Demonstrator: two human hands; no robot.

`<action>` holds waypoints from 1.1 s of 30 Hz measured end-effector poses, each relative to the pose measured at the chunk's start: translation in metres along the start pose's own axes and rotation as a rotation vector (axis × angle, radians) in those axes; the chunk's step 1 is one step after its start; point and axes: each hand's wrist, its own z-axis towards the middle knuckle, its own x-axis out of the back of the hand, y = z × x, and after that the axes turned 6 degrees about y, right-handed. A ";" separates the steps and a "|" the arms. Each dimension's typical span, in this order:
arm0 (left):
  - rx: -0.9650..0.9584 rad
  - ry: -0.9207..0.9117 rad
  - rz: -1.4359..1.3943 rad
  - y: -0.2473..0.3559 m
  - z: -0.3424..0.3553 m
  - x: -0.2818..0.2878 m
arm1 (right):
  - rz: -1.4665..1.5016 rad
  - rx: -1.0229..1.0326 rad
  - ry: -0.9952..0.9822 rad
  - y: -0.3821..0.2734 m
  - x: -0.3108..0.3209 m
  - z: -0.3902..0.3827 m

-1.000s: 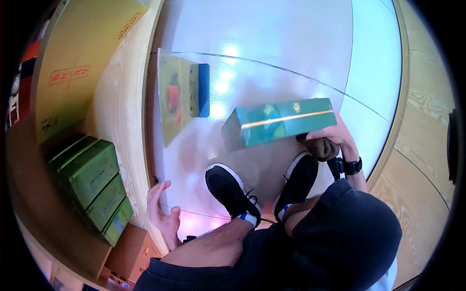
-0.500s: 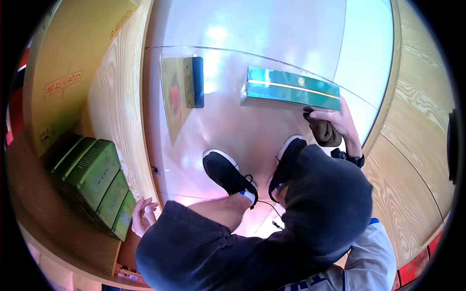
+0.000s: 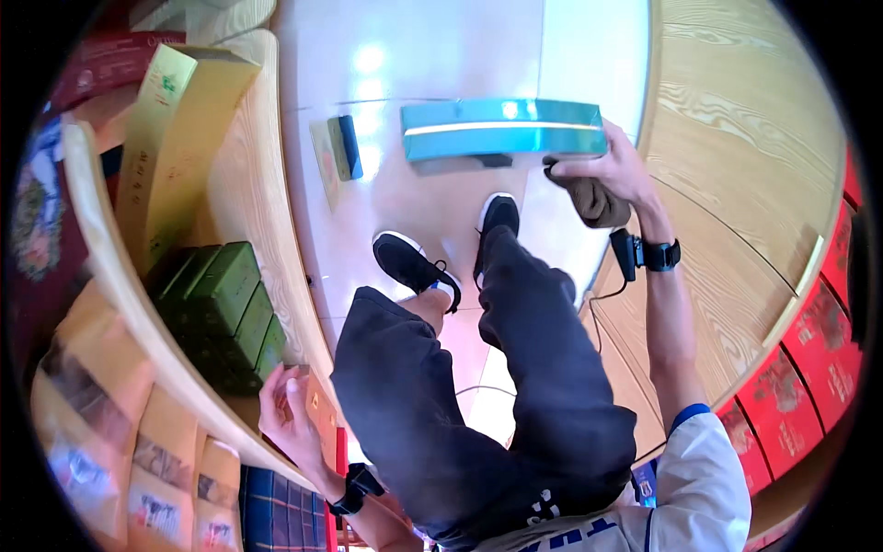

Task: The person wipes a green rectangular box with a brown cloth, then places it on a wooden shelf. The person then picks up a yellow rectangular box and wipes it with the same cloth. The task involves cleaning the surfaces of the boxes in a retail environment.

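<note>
My right hand (image 3: 624, 167) grips the right end of a long teal-green box (image 3: 497, 141) with a pale stripe along it, held out over the floor. A bunched dark brown cloth (image 3: 596, 204) hangs from the same hand, below the box. At the lower left, my left hand (image 3: 292, 425) is empty, its fingers apart and slightly bent. It is beside a stack of dark green boxes (image 3: 230, 299) on the wooden shelf, close to their near end. Whether it touches them I cannot tell.
A tall gold box (image 3: 175, 147) leans on the left shelf (image 3: 262, 175). On the floor lie a flat gold piece (image 3: 324, 156) and a dark slab (image 3: 348, 147). Wooden cabinets (image 3: 727, 184) stand at right, with red boxes (image 3: 800, 368) beyond. Brown paper bags (image 3: 110, 414) fill the lower left.
My body has risen and my legs are straighter. The green box has moved left and slightly up in view, still in my right hand. More of both forearms and the shelves shows.
</note>
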 end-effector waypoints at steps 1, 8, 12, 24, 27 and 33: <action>-0.027 -0.006 -0.005 0.011 -0.009 0.008 | 0.033 -0.004 -0.024 -0.020 0.002 -0.014; -0.227 -0.216 -0.197 0.151 -0.081 0.074 | -0.030 0.318 -0.267 -0.162 0.035 -0.134; -0.369 -0.248 -0.339 0.225 -0.118 0.111 | 0.007 0.503 -0.335 -0.246 0.043 -0.206; -0.682 -0.071 -0.310 0.343 -0.237 0.257 | 0.003 0.652 -0.414 -0.410 0.085 -0.352; -0.571 0.002 -0.338 0.354 -0.267 0.284 | 0.011 0.594 -0.498 -0.448 0.083 -0.374; -0.426 0.213 -0.486 0.356 -0.323 0.323 | -0.014 0.640 -0.554 -0.507 0.074 -0.399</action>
